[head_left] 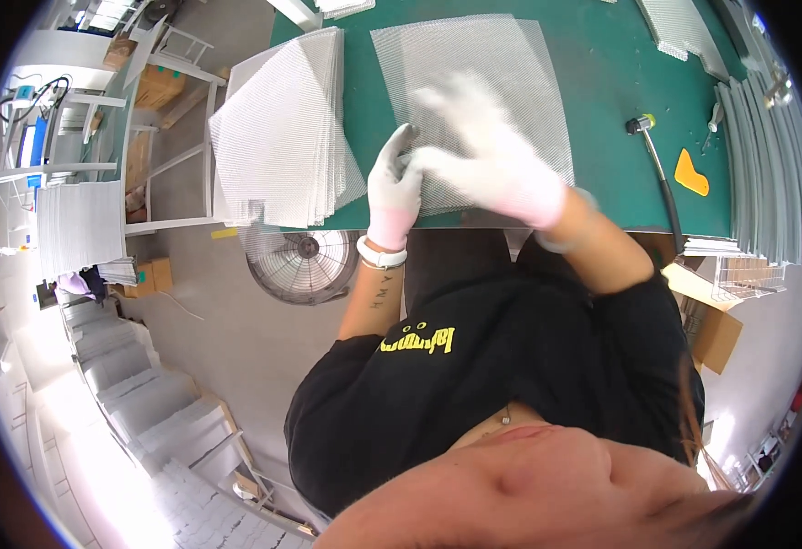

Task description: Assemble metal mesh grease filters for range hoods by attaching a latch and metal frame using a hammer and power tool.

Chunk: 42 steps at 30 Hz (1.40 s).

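A pale grey mesh sheet lies on the green tabletop in front of me, overlapping at least one more sheet. My right hand, in a white glove, is over the sheet, its fingers stretched out and smeared by motion, thumb pointing left. Beside the sheet's left edge is my left hand, also gloved, with dark fingertips. Its thumb and fingers are apart, and I see nothing held between them. To the left, a fanned stack of similar mesh sheets reaches the table's front edge.
On the right of the green table lie a hammer, a yellow scraper and a screwdriver. Grey panels stand along the right side. A floor fan is below the table's front edge. White racks stand left.
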Available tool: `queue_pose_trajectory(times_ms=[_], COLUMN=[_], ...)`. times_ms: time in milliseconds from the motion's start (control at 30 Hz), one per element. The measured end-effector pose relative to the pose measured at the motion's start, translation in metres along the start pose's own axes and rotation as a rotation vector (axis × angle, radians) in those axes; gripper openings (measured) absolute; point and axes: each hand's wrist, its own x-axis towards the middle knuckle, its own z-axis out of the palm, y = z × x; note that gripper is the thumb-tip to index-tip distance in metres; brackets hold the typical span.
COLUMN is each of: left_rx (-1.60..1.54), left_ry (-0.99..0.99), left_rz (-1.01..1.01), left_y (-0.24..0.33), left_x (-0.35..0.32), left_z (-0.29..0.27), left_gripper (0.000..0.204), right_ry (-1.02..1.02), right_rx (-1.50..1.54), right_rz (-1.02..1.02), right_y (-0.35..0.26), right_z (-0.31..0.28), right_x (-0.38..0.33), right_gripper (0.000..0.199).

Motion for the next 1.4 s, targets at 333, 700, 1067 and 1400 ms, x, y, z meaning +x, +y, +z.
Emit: queue_pose_trajectory(times_ms=[333, 700, 1067, 1400], left_rx=[-0.287, 0.812, 0.983, 1.031], left_ry=[0.025, 0.065, 0.040, 0.036], left_rz=[-0.037, 0.222, 0.244, 0.280], left_y=[0.014, -0.001, -0.011, -0.016], left_x=[-0.003, 0.009, 0.017, 0.019], left_z=[0.000, 0.010, 0.012, 0.010], left_gripper=[0.052, 0.073, 0.067, 0.067], right_ry=[0.268, 0.187, 0.172, 0.105], right_rx=[0.349, -0.068, -0.249, -0.356], right_rz=[0.596, 0.575, 0.487, 0.413], right_y=[0.065, 0.085, 0.100, 0.115], right_z=[-0.049, -0.039, -0.022, -0.021], right_x=[-0.094, -0.074, -0.078, -0.077], right_gripper=[0.086, 0.084, 0.073, 0.062])
